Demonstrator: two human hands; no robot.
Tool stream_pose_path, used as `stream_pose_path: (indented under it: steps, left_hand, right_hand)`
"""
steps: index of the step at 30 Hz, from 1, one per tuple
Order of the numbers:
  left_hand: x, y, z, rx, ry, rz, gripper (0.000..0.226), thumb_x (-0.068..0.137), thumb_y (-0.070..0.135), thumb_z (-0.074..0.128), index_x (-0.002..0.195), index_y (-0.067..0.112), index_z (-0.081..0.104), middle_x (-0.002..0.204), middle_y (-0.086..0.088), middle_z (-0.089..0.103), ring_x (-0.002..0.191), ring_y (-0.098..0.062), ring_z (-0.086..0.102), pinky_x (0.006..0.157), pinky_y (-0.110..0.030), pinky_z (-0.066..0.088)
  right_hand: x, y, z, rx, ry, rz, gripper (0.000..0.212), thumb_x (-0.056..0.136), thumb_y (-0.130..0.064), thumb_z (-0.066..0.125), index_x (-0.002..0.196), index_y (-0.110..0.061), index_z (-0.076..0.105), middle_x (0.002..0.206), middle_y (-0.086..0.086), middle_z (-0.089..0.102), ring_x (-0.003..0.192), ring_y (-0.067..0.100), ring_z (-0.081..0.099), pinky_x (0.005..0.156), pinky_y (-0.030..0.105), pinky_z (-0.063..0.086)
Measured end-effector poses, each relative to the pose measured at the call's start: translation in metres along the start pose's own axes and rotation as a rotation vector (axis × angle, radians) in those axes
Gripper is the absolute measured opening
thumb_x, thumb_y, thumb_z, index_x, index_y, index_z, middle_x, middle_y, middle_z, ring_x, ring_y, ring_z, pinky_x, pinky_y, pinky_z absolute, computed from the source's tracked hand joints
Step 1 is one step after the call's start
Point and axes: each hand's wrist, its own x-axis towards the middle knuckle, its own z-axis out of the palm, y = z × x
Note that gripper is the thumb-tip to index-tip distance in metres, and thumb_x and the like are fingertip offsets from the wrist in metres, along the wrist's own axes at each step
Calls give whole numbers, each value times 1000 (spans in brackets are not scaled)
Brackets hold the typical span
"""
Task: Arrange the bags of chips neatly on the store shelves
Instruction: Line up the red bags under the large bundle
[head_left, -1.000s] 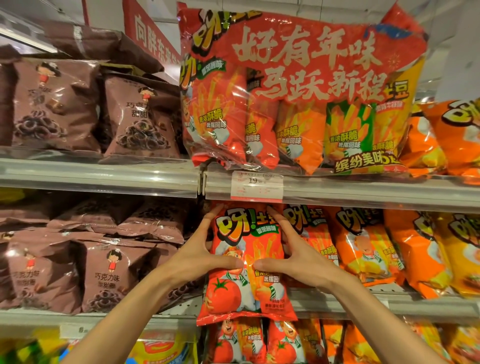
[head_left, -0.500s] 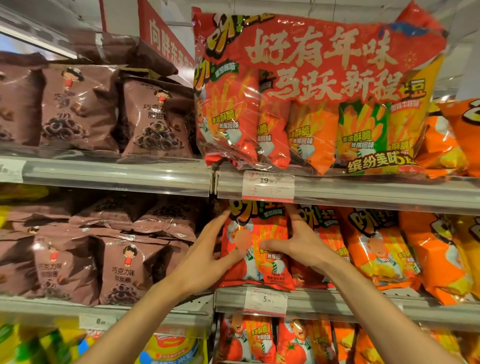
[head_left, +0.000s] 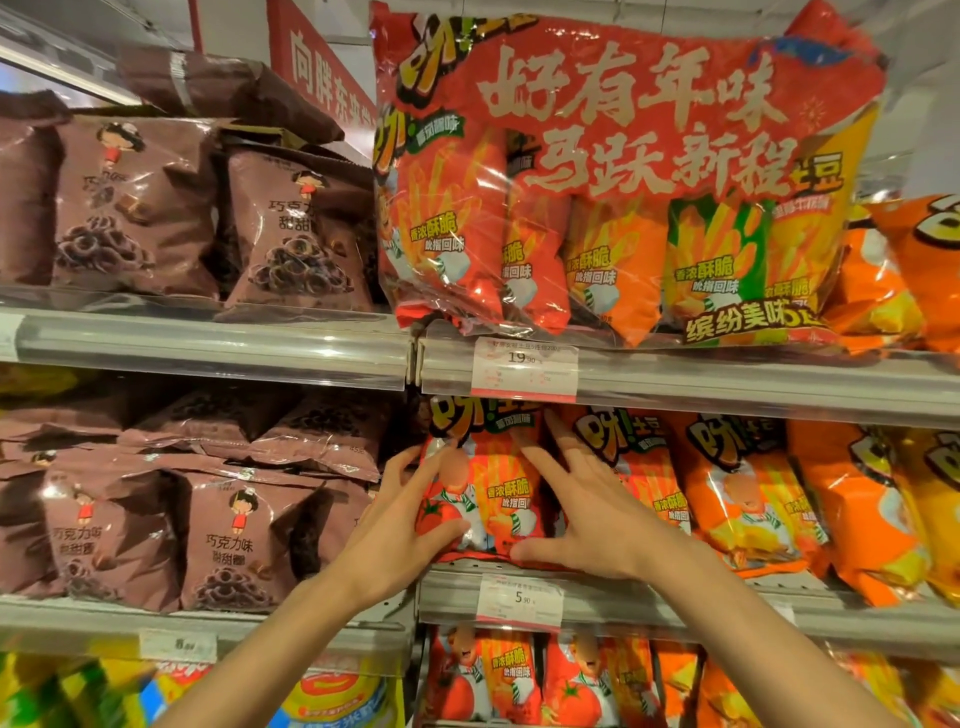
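A red tomato-flavour chip bag (head_left: 491, 491) stands upright at the left end of the middle shelf (head_left: 675, 597), its top tucked under the shelf above. My left hand (head_left: 400, 530) grips its left edge, thumb on the front. My right hand (head_left: 587, 519) holds its right side, fingers spread over the front and thumb at the bottom corner. Another red chip bag (head_left: 644, 467) sits right beside it, partly behind my right hand.
Orange chip bags (head_left: 743, 499) fill the row to the right. A big red multipack (head_left: 623, 182) stands on the top shelf. Brown chocolate-ring bags (head_left: 234, 545) crowd the left bays. More red bags (head_left: 488, 675) stand below, under a price tag (head_left: 519, 597).
The red bag has gone up and back from in front of the shelf edge onto the middle shelf. Both hands followed it in, and their fingers have spread.
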Motion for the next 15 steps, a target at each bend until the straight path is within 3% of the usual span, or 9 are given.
stream_pose_path:
  steps: [6, 11, 15]
  left_hand:
    - [-1, 0, 1, 25, 6, -24, 77, 91, 41, 66, 154, 38, 21, 157, 5, 11, 132, -21, 45, 101, -28, 43]
    - [-4, -7, 6, 130, -8, 21, 80, 91, 53, 60, 155, 41, 14, 157, 16, 2, 135, -22, 44, 103, -40, 47]
    - [-10, -2, 11, 172, 104, 50, 77, 89, 61, 54, 154, 41, 18, 163, 4, 8, 147, -21, 27, 109, -38, 42]
  right_hand:
    - [11, -6, -2, -125, 31, -20, 95, 84, -59, 63, 156, -33, 6, 163, 14, 8, 148, 33, 17, 120, 42, 16]
    - [0, -2, 9, -169, 73, -47, 92, 88, -63, 56, 156, -34, 1, 163, 10, 4, 149, 30, 10, 121, 40, 10]
    - [-5, -1, 12, -129, 147, -60, 86, 89, -72, 43, 155, -32, 6, 158, 9, 18, 146, 28, 15, 121, 40, 11]
